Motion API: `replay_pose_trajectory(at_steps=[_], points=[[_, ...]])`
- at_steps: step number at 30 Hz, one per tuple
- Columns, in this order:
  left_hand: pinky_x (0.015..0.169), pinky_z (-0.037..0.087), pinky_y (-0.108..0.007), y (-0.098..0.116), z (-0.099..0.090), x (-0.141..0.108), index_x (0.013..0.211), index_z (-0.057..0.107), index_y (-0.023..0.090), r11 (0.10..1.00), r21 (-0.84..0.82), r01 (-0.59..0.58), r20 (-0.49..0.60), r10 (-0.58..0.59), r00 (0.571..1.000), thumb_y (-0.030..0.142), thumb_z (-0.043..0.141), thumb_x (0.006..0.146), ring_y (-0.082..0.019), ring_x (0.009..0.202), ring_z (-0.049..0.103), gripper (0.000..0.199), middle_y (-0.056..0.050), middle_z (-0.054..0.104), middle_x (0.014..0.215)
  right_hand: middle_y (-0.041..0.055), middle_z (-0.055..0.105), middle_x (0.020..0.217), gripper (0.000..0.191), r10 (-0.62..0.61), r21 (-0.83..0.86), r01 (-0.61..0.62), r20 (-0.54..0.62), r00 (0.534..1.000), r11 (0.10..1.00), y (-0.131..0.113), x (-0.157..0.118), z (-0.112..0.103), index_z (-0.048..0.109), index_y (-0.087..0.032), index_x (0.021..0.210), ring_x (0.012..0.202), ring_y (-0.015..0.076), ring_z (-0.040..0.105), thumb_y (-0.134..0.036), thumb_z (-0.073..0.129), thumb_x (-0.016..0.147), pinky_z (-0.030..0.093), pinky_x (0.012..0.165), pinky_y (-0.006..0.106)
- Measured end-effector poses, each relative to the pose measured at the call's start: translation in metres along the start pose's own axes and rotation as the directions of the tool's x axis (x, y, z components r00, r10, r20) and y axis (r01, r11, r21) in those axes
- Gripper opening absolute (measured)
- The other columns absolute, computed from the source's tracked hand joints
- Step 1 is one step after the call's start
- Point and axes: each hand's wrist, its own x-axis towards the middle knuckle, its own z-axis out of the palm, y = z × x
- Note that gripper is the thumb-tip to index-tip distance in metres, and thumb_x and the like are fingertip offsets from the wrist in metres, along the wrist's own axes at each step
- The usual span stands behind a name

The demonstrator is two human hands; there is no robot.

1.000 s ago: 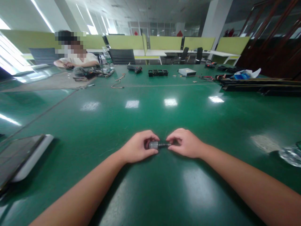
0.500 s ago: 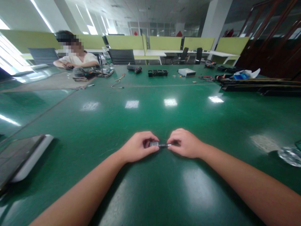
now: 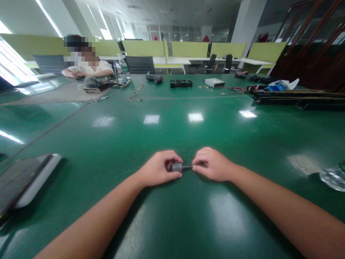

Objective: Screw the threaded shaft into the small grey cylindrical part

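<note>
A small grey metal cylinder with a thin dark threaded shaft lies level just over or on the green table. My left hand is around its thick left end, with thumb and fingers curled and slightly apart, so the cylinder shows between them. At the thin right end, my right hand pinches the bright tip between thumb and fingers. Both hands rest low, close to the tabletop.
A tablet-like slab lies at the left. A clear round object is at the right edge. Across the far side are a black part, a white box, dark bars, tools and wires. A person sits far left.
The fingers of my left hand have spread a little, and more of the grey cylinder shows between them. My right hand has stayed nearly still.
</note>
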Motion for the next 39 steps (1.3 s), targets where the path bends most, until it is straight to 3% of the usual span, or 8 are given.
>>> replay_pose_trajectory(at_steps=[9,15,26,39], points=[[0.063,0.041,-0.024,-0.001,0.003,0.001,0.094,0.07,0.018,1.0,-0.006,-0.013,-0.003,0.013,1.0,0.031,0.079,0.074,-0.014,0.071,0.055,0.026,0.0,0.063,0.083,0.0042,0.073,0.094,0.026,0.06,-0.012,-0.061,-0.054,0.997,0.998,-0.01,0.003,0.004,0.072,-0.019,0.1,0.085,0.0193,0.064,-0.031,0.077,0.077,0.043,0.083,0.034],[0.062,0.039,-0.023,-0.001,0.003,0.003,0.095,0.07,0.018,0.999,0.013,-0.041,0.008,0.041,0.999,0.035,0.079,0.076,-0.014,0.07,0.054,0.027,-0.001,0.062,0.082,0.0015,0.074,0.088,0.016,0.058,0.04,-0.057,-0.035,0.998,0.998,-0.012,0.008,0.009,0.073,-0.02,0.093,0.081,0.0173,0.064,-0.026,0.076,0.078,0.041,0.082,0.032],[0.059,0.036,-0.023,0.0,0.003,0.004,0.093,0.068,0.018,0.996,0.076,-0.037,0.005,0.037,0.999,0.043,0.074,0.08,-0.014,0.067,0.052,0.029,0.0,0.06,0.076,0.0022,0.073,0.097,0.021,0.005,0.042,-0.004,-0.005,1.0,0.999,-0.007,0.009,0.013,0.072,-0.021,0.104,0.09,0.0169,0.066,-0.025,0.073,0.084,0.038,0.087,0.034],[0.062,0.038,-0.024,0.0,0.004,0.002,0.098,0.067,0.019,0.999,0.045,-0.025,0.008,0.024,1.0,0.042,0.072,0.082,-0.015,0.072,0.055,0.028,0.0,0.063,0.083,0.0013,0.072,0.09,0.019,-0.003,0.058,0.004,-0.017,1.0,0.998,-0.007,0.009,0.01,0.073,-0.022,0.101,0.085,0.0167,0.065,-0.021,0.073,0.083,0.04,0.085,0.033]])
